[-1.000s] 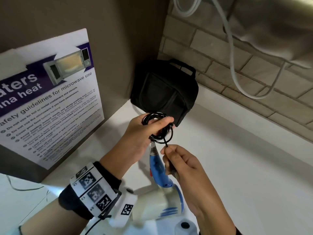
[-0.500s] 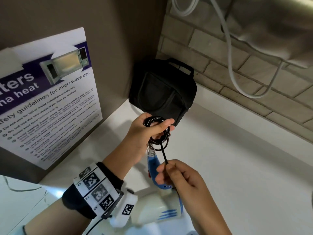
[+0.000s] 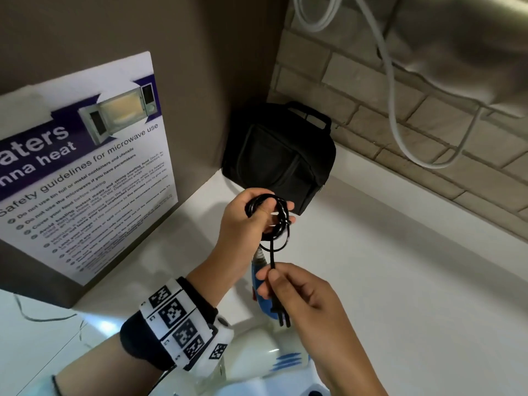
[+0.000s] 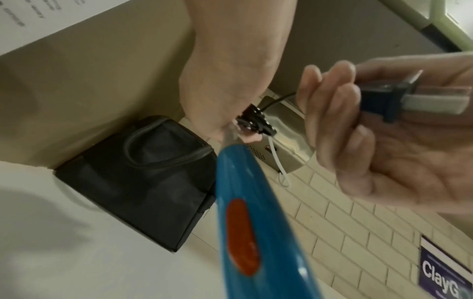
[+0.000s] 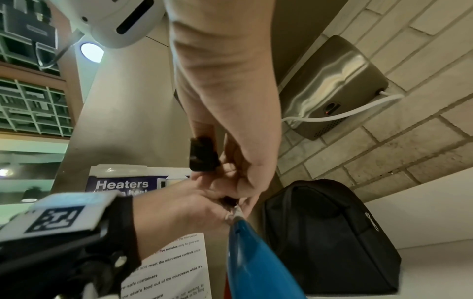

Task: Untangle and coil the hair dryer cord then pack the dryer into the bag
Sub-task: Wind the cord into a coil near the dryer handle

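- Overhead, from the head view, the left hand (image 3: 251,221) made the upper grip: its fingers and thumb were curled round the coiled cord (image 3: 271,215), whose loops stood bunched and roughly upright. A short free tail of cord ran straight down from that coil to the right hand (image 3: 297,292), whose lower grip pinched it just above the plug (image 3: 281,314), prongs pointing down and toward the person. The hair dryer (image 3: 263,355) hung below both grips, its blue handle rising to the coil, its long axis running near-vertical from the left grip. The black bag (image 3: 280,158) sat on the desk (image 3: 400,281) beyond the left grip, in the corner, well apart from the right.
- Seen from the left wrist view, the blue handle (image 4: 245,202) ran away from the camera up into the left grip, and the bag (image 4: 133,178) lay behind and to one side of it. The right hand (image 4: 384,141) was loosely curled, with the plug (image 4: 379,101) lying across its fingers; the tail led back to the coil (image 4: 256,121).
- Seen from the right wrist view, the two hands nearly touched, and the plug (image 5: 203,157) stood dark in the right grip. I judged the left hand nearer the bag (image 5: 332,232), so the last wrap would take the tail up and round toward the left grip.
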`<move>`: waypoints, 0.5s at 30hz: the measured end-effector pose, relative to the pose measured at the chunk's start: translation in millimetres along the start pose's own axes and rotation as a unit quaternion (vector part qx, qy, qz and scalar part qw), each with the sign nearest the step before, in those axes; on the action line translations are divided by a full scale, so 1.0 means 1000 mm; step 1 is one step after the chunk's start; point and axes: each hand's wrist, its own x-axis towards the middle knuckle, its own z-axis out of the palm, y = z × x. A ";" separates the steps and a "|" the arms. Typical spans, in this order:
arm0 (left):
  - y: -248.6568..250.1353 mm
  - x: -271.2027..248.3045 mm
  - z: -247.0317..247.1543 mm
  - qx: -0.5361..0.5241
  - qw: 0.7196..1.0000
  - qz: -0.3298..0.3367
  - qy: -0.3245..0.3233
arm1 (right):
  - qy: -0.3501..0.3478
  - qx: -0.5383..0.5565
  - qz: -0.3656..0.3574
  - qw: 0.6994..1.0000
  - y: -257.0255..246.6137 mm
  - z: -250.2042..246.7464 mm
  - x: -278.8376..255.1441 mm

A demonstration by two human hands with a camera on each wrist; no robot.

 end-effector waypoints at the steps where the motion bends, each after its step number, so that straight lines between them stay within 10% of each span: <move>1: -0.001 0.001 0.000 0.002 1.000 0.007 0.021 | -0.003 -0.020 -0.007 1.000 0.002 0.002 -0.003; 15: 0.000 -0.001 -0.003 0.089 0.991 0.001 -0.098 | 0.023 0.012 0.071 0.997 0.005 -0.024 0.017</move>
